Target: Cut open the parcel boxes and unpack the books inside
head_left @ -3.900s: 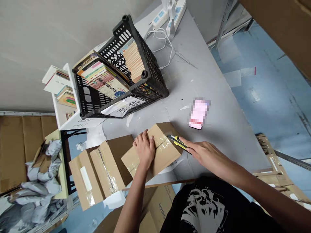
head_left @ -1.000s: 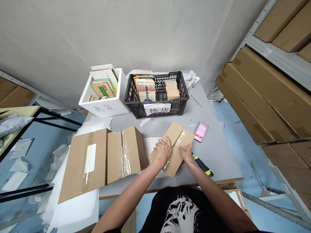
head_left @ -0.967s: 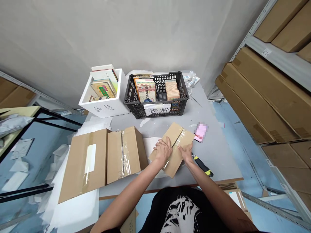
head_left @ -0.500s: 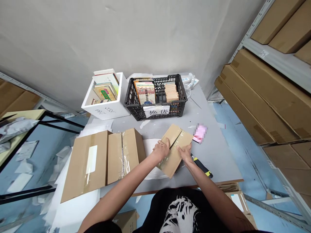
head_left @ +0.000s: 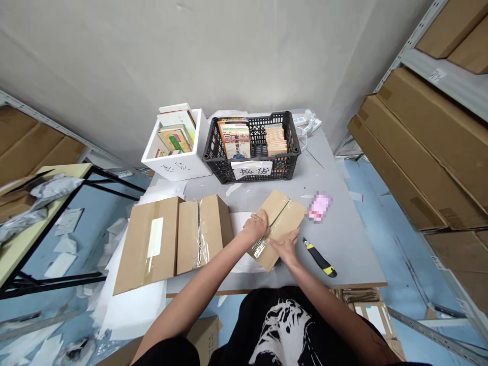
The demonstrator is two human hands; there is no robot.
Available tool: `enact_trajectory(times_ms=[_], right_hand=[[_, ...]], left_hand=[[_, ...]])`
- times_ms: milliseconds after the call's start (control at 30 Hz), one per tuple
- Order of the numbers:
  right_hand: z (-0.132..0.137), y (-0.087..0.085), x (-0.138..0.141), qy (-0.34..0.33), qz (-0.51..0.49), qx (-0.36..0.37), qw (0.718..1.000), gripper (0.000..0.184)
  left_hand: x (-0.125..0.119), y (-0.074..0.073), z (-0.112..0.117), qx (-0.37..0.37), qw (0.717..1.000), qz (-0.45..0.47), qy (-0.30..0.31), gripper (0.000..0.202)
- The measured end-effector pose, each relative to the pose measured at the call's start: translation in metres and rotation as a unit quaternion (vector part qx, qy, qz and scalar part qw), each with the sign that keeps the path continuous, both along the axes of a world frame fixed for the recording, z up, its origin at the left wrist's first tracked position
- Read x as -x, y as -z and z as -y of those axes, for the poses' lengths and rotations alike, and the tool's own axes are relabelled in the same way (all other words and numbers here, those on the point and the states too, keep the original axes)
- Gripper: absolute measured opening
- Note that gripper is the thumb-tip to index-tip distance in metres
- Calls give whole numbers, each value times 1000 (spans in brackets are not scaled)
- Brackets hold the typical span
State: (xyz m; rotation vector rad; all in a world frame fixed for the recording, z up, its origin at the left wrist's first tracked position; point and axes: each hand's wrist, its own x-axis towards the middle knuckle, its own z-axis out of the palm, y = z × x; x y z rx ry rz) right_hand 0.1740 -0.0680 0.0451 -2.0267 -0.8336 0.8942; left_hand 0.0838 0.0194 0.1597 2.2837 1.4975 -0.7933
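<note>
- A small cardboard box (head_left: 282, 221) lies askew near the front edge of the table (head_left: 343, 239), at its middle.
- The left hand (head_left: 256, 230) rests on the box's top, fingers bent at the taped seam; whether they hook under a flap cannot be told.
- The right hand (head_left: 285, 248) lies flat, fingers spread, against the box's near corner.
- A utility knife (head_left: 320, 257) lies just right of that hand, untouched.
- A black crate (head_left: 284, 168) of books stands at the table's back edge.
</note>
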Motion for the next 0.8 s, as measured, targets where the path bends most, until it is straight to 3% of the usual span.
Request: enact_trajectory(times_ms=[167, 433, 633, 800], right_hand=[[20, -1, 15, -16, -31, -4, 999, 130], [16, 1, 14, -10, -16, 3, 1000, 126], [15, -2, 16, -3, -34, 18, 999, 125], [13, 3, 13, -9, -36, -3, 999, 130]], left_hand=[[2, 8, 11, -75, 996, 28, -38, 68], [10, 25, 21, -142, 986, 70, -62, 82], [5, 15, 24, -128, 990, 41, -33, 77], [-6, 8, 19, -90, 995, 2, -46, 67]])
